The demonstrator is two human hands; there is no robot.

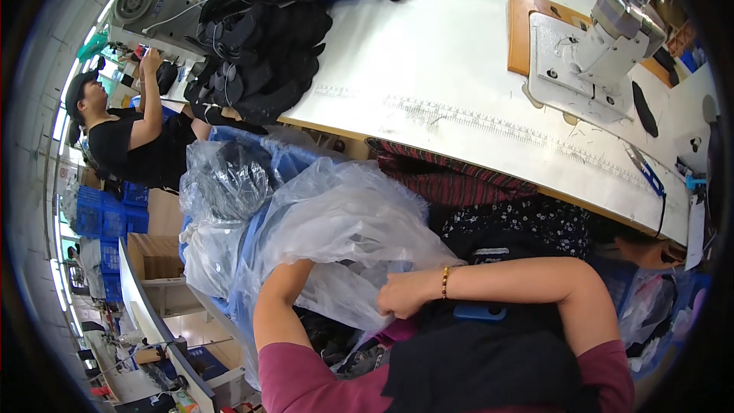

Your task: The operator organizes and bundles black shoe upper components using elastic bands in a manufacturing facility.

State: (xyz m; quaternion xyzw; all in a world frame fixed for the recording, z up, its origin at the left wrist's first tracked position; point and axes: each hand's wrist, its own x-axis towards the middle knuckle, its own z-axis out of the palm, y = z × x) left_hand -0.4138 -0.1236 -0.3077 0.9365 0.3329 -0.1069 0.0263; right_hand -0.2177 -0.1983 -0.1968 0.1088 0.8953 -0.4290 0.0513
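A large clear plastic bag (336, 214) lies bunched over my lap, left of the table's front edge. My left hand (295, 271) reaches in under its film; the wrist shows, but the fingers are hidden, so what they touch cannot be seen. Closed in a fist, my right hand (401, 295) grips the bag's edge on the right side. A beaded bracelet (444, 281) circles that wrist. Beneath the film, near my forearms, dark items (325, 333) show in part. Another clear bag with dark contents (229, 176) sits just beyond, in a blue-lined container.
The white table (382, 53) carries a sewing machine (604, 53) at right, blue-handled thread snips (648, 172) and a dark flat piece (644, 109). Black bundled pieces (260, 53) are heaped at its left end. A person in black (134, 134) stands farther left, near blue crates (103, 210).
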